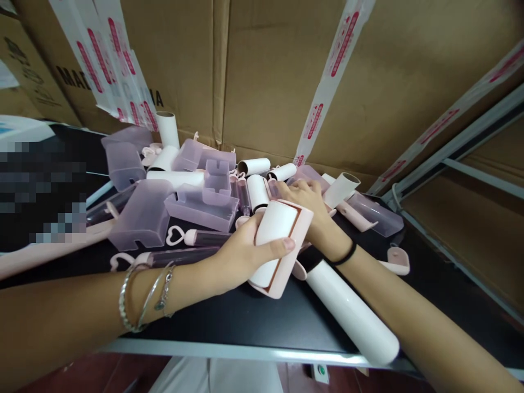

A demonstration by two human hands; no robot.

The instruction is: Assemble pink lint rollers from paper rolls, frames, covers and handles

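Head view: left hand (241, 254) was clamped around a white roll in a pink cover (280, 245), thumb across its front, fingers behind, held just above the black table (229, 319). Silver bracelets (143, 297) sat on that wrist.

Right hand (307, 199) was beyond the held roll, palm down, fingers spread flat onto the pile, fingertips touching a translucent purple cover (305, 176) and a small white roll (258, 192). Couldn't tell if it had actually pinched anything; fingers looked flat, not curled. Black hair band (346, 255) on that wrist.

Under the right forearm, near side of the held roll: a long white roll (352, 311) lay on the table, reaching to the table's near edge.

Left of the left hand: pink heart-ended handles (180, 236) and more purple covers (141, 215) heaped loosely. Beyond both hands: cardboard boxes (266, 76) with printed tape, touching the back of the pile. Right of the right wrist: a loose pink part (398, 261), lying apart from the pile.
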